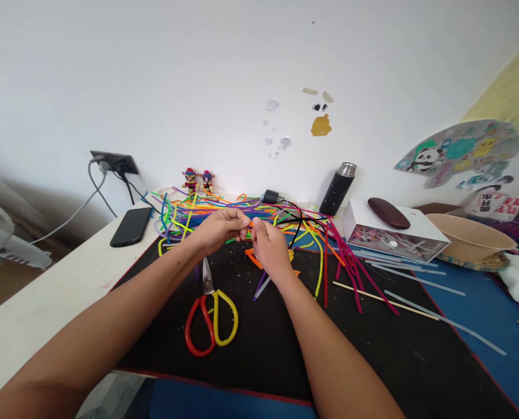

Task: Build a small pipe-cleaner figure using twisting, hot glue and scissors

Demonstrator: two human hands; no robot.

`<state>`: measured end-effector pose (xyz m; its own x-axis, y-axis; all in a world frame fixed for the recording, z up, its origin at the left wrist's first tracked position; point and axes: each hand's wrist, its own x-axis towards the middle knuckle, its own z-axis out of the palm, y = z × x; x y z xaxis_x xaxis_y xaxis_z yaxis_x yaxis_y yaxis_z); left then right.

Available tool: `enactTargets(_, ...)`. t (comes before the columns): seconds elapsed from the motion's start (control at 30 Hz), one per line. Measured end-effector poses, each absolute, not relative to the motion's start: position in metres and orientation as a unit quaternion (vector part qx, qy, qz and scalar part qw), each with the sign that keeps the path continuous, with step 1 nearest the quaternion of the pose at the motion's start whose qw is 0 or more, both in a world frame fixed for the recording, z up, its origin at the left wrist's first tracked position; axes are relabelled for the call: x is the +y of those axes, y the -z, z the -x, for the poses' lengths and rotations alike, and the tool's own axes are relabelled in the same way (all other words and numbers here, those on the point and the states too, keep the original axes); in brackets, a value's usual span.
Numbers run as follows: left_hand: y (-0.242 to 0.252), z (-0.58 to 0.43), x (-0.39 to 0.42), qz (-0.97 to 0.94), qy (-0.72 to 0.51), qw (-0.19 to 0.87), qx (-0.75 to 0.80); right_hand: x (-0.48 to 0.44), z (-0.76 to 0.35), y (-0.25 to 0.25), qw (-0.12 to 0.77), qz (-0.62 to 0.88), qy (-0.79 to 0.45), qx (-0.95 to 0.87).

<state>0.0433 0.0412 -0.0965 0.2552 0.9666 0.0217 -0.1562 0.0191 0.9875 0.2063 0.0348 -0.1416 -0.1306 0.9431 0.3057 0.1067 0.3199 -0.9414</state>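
Both hands meet above the middle of a black mat (pixel 259 349). The fingers of my left hand (pixel 224 228) are pinched together, and so are those of my right hand (pixel 270 247). Between the fingertips shows a short bit of orange pipe cleaner (pixel 251 224), which both hands grip; most of it is hidden. Under my right hand lie orange pieces (pixel 253 259) and a small yellow piece (pixel 291 255), partly covered. Scissors (pixel 209 317) with one red and one yellow handle rest on the mat, below my left hand.
Behind the hands spreads a heap of coloured pipe cleaners (pixel 189 212), with two small figures (pixel 190 181) beyond. A phone (pixel 131 227) lies left. To the right are a black flask (pixel 338 189), a white box (pixel 394 227), a wooden stick (pixel 386 301) and a bowl (pixel 469 233).
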Motion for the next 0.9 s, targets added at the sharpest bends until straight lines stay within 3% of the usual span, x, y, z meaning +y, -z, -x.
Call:
enactTargets(0.57, 0.098, -0.045, 0.040, -0.519, -0.469, 0.603, 0.384, 0.034, -0.204, 0.142, 0.521, 0.403, -0.447, -0.605)
enactTargets(0.9, 0.076, -0.042, 0.039, -0.586, -0.445, 0.547, 0.401, 0.026, -0.211, 0.119, 0.516, 0.377, -0.502, -0.582)
